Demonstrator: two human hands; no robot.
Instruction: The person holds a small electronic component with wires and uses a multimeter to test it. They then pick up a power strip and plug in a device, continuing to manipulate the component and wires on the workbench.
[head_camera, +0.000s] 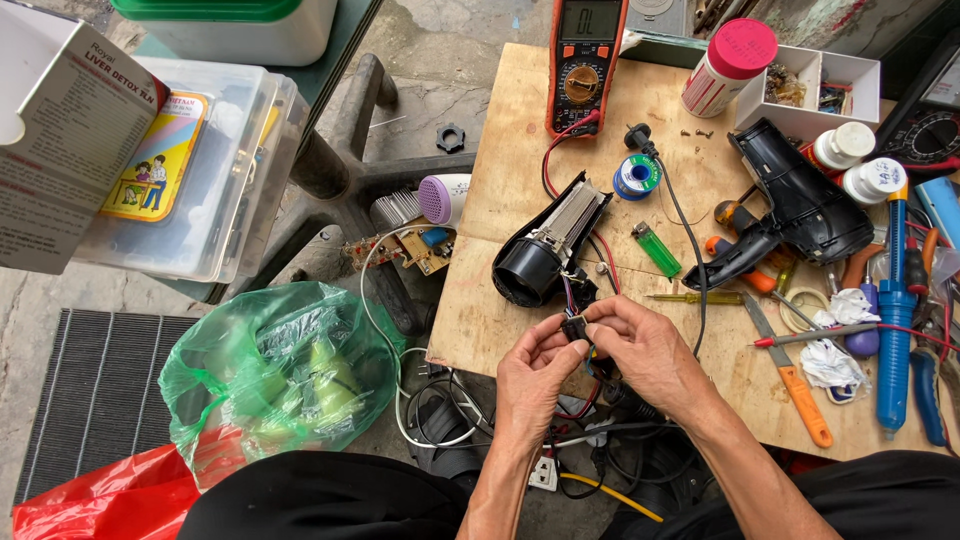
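Both hands pinch one small black switch (574, 327) at the bench's near edge, left hand (533, 375) and right hand (640, 350) closed on it, wires running to the opened hair-dryer core (548, 250); seemingly mid-rewiring, needing steady fingertip work next.

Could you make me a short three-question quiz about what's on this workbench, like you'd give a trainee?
1. True or false: both hands pinch the small black switch.
2. What lies just right of the heater assembly: A) green lighter, B) spoon, C) phone?
3. What colour is the multimeter casing?

Key:
1. True; left hand and right hand meet on it.
2. A, the green lighter.
3. Orange.
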